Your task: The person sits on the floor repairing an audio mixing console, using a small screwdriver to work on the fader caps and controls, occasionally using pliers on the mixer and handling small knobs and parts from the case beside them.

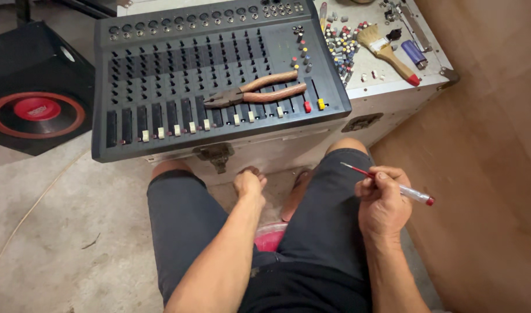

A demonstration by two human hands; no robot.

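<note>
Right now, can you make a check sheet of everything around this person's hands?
Surface: pale case top, scuffed.
Job's things: grey audio mixer with pliers lying on its sliders; thin red-tipped screwdriver.
Clutter: heap of small knobs, paintbrush, blue lighter.
Grips: right hand holds the screwdriver; left hand closed between the knees, contents hidden.
Cables: nothing seen.
Surroundings: black speaker with red ring, concrete floor, wooden panel.

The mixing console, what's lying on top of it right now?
A pair of pliers with brown handles lies across the faders of the mixing console. The fader slots directly beneath the pliers are covered, so their caps can't be seen.
</note>
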